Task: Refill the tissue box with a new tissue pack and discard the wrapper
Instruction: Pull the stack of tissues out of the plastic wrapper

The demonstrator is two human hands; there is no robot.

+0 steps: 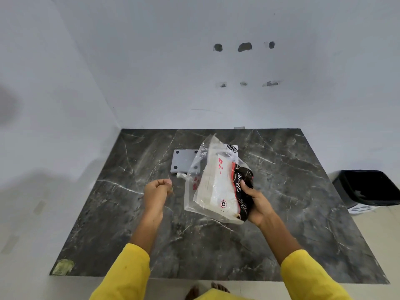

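Observation:
My right hand [257, 204] grips the new tissue pack [218, 189] by its black and red printed end and holds it tilted above the table. Its clear plastic wrapper [203, 152] hangs loose and open at the top, with the white tissues inside. To the left of the pack, my left hand [157, 189] is pinched shut on what looks like a thin clear sliver of plastic [170, 180]. Behind the pack lies the grey tissue box [183, 160], its flat face with black dots upward, partly hidden by the wrapper. A white scrap [180, 175] pokes out at its near edge.
The dark marble table [292, 191] stands in a corner of white walls. A black bin [368, 187] sits on the floor beyond the table's right edge. A greenish patch [62, 266] marks the near left corner. Bare feet show below the near edge.

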